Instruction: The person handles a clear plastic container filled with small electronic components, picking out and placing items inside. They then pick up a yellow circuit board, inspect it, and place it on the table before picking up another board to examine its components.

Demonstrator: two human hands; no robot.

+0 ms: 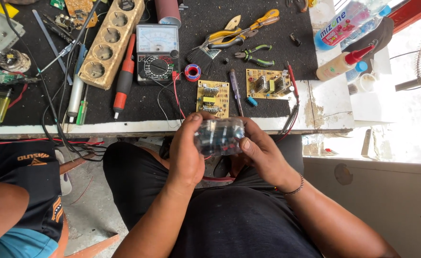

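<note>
Left hand: the left hand [185, 153] gripped one end of a small circuit board [218, 136], thumb on top.
Right hand: the right hand [260, 153] clasped the other end, fingers curled under.
Board's place: held over the lap, just off the workbench [124, 128] edge, blurred.
Nearby: two yellow boards [213, 98] and [269, 84], a meter [157, 53] with red lead [176, 95], pliers [253, 54].
Risk: the board could slip to the floor, I'd judge, with nothing beneath it.
Risk two: the lead trailing by the wrists could snag and drag the meter.
</note>
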